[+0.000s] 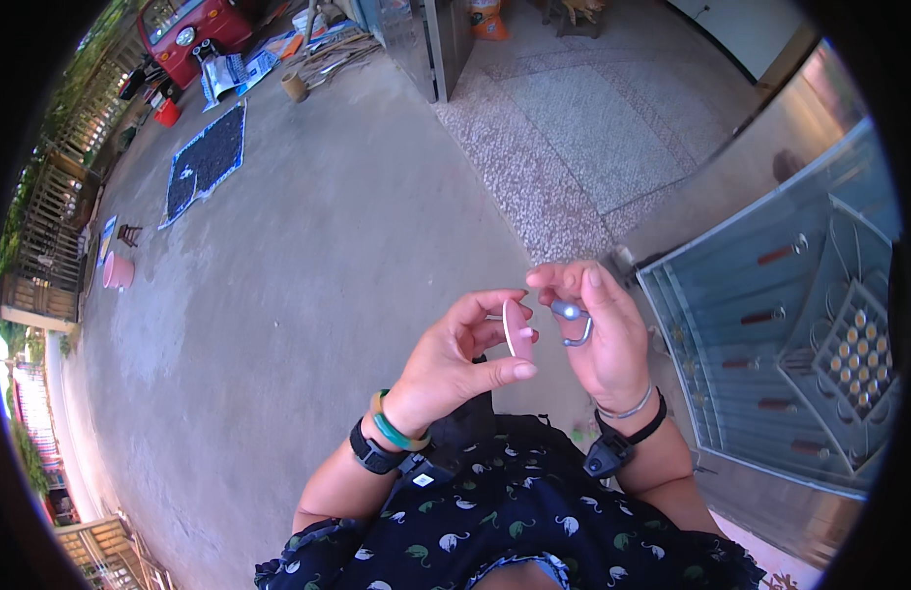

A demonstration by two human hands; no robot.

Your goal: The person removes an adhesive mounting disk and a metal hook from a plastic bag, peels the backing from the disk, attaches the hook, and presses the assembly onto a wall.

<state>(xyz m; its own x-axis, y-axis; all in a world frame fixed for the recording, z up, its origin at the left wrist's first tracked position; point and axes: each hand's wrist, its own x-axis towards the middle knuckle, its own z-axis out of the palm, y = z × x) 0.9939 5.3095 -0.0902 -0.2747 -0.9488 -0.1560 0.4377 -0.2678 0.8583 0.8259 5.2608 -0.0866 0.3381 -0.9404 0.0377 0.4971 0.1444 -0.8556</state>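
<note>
Above my lap, my left hand pinches a thin pink disc by its edge, thumb below and fingers above. The disc is tilted nearly edge-on, and a small nub stands out from its right-hand face. Close by on the right, my right hand has its fingers curled around a small shiny metal hook. Its curved end hangs in front of the palm, and a bright glint sits on its upper part. Disc and hook are apart, with a narrow gap between them.
At right stands a blue-grey metal door with raised ornaments. A speckled floor lies beyond the doorway. Across the concrete yard are a dark mat, a pink bucket, a small stool and a red vehicle.
</note>
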